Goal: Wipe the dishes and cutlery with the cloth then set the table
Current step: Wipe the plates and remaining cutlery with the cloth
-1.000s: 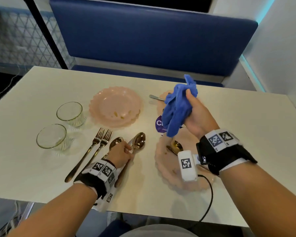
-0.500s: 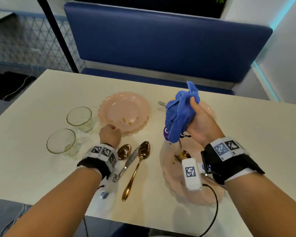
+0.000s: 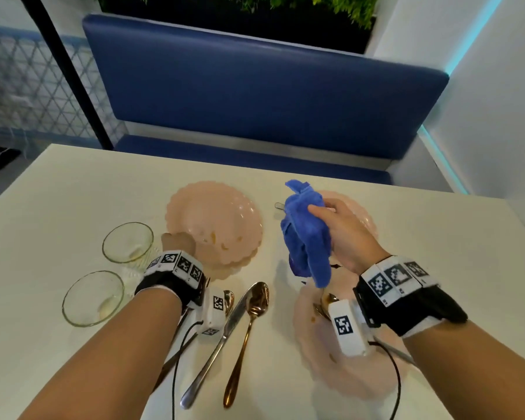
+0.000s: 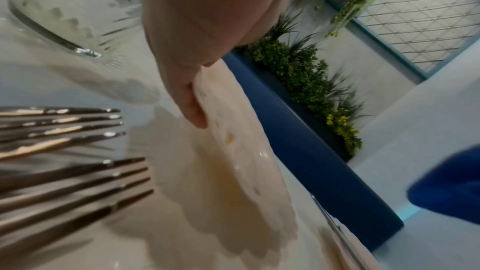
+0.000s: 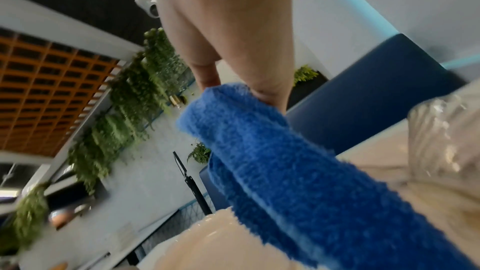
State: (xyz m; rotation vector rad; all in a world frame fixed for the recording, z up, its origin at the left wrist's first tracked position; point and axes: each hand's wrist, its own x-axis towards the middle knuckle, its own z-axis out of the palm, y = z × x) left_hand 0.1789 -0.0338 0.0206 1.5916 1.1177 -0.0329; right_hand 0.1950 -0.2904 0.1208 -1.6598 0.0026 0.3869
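The table [image 3: 437, 253] is seen from above and behind by the head view, tilted down and forward toward the blue bench [image 3: 255, 95]. The left wrist view is set low, just over the tabletop, aimed along the left hand [image 4: 197, 28] at the near pink plate [image 4: 233, 141], very close. The right wrist view is angled upward along the right hand [image 5: 233, 28] past the blue cloth [image 5: 285, 171]. Bench and cloth are shared by all 3 views.

On the pale rectangular table [image 3: 437, 268], two clear ribbed glasses [image 3: 93, 298] sit at nine o'clock of the knife and spoon [image 3: 246, 338], scalloped pink plates [image 3: 214, 221] at twelve.
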